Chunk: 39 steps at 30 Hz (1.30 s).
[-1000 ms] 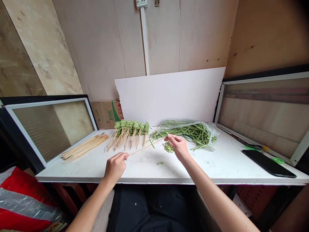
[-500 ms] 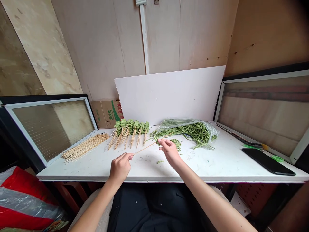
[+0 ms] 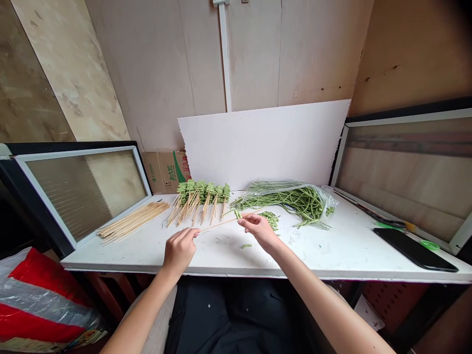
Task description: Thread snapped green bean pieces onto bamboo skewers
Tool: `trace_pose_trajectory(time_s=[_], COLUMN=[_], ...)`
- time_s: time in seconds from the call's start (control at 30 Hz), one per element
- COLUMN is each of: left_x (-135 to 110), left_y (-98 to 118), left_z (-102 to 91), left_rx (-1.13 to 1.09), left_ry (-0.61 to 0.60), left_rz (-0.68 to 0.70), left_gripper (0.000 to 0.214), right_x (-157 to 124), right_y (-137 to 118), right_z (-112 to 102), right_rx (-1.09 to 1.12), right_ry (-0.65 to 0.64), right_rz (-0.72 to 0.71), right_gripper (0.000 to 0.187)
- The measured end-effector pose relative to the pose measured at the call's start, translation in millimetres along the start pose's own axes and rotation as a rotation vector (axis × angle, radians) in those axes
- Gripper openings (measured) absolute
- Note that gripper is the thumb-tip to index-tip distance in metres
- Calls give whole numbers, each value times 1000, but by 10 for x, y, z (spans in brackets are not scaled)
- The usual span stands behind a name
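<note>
Threading short green bean bits onto a thin stick looks like the step in hand. The stick (image 3: 217, 225) is over the bench (image 3: 221, 260), in front of the clear bag (image 3: 327, 216) and to its left. The left hand (image 3: 180, 250) has its grip pinched on the stick's near end. The right hand (image 3: 261, 232), closer to the bag, has its grip closed on the bean bits (image 3: 238, 215); if the stick goes through them all is too small to tell. The stick's long line runs almost sideways with a slant, from the left hand toward the bag, so its far end points that way. The bean bits lie across it. I think the next move calls for a still left hand and a soft, straight push from the right, so no bean splits.
</note>
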<state>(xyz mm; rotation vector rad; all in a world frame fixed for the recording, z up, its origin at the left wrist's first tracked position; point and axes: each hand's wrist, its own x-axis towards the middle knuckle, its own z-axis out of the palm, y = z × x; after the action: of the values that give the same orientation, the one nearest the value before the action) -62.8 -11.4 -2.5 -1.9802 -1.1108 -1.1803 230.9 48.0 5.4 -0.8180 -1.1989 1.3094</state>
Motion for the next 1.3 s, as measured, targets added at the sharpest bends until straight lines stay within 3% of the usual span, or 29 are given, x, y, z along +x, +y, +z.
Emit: trace_pose_trajectory(time_s=[0.23, 0.33, 0.47, 0.57, 0.73, 0.87, 0.97, 1.07, 1.3], left_x=[-16, -38, -70, -86, -100, -99, -92, -85, -78], left_y=[-25, -71, -163, -213, -241, -242, -231, -210, -180], left_z=[19, 32, 39, 45, 61, 62, 59, 58, 50], left_rx=[-12, -36, -39, -39, -31, -30, -39, -57, -61], left_ry=[-29, -44, -63, -86, -103, -103, -96, -79, -74], left_rz=[-8, -63, -153, -192, -204, -201, -183, -155, -140], left_gripper=[45, 44, 41, 40, 38, 36, 35, 34, 35], right_x=[15, 30, 57, 61, 47, 99, 170, 208, 122], right_y=[30, 17, -31, -17, 70, 73, 26, -53, -265], right_z=[-28, -98, -300, -421, -432, -471, -557, -616, -567], right_rx=[-41, -138, -591, -954, -1174, -1041, -735, -413, 1], right_ry=[-16, -79, -293, -360, -398, -359, -196, -49, -96], right_rz=[-1, -26, -134, -90, -39, -119, -187, -153, -59], right_gripper=[43, 49, 42, 31, 11, 11, 31, 52, 47])
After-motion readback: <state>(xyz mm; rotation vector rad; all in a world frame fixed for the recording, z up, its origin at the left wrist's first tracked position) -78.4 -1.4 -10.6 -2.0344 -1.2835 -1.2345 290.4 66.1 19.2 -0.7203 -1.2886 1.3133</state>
